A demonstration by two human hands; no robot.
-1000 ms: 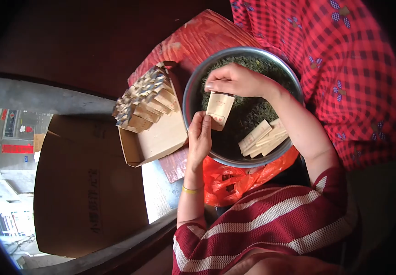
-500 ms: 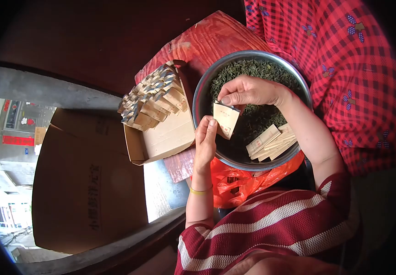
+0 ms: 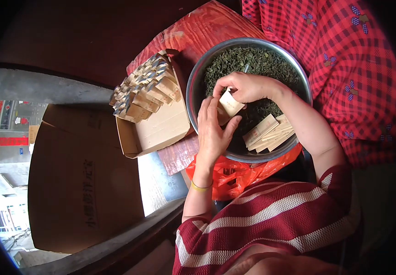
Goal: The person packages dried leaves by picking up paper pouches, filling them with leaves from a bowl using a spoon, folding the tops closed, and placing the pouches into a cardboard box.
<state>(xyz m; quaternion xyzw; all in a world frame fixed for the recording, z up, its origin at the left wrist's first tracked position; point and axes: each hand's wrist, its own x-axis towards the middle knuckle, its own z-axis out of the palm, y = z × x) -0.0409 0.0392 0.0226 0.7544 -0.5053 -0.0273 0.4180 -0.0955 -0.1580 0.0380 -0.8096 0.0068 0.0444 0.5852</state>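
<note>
A small cream paper packet (image 3: 231, 105) with faint print is between my hands above the steel basin (image 3: 190, 98). My left hand (image 3: 212, 130) grips the packet from the left side, fingers behind it and thumb apart below. My right hand (image 3: 248, 87) has its fingers curled at the packet's upper edge, which looks parted. Dark green dried leaves (image 3: 257, 57) fill the basin. Just above my right hand a thin silvery piece (image 3: 246, 68) sticks up; its kind is unclear. A stack of flat paper packets (image 3: 271, 133) lies inside the basin, near its front right.
To the left, a shallow cardboard box (image 3: 161, 133) holds many filled packets with dark folded tops (image 3: 150, 87). Beneath are a red wood-grain table (image 3: 184, 34) and a red plastic bag (image 3: 234, 176). Red checked cloth (image 3: 340, 87) hangs right; a large carton (image 3: 83, 183) stands left.
The packet has tilted and come up slightly. My left hand has moved up around it, and my right fingers have shifted to its upper edge. The whole view has shifted a little.
</note>
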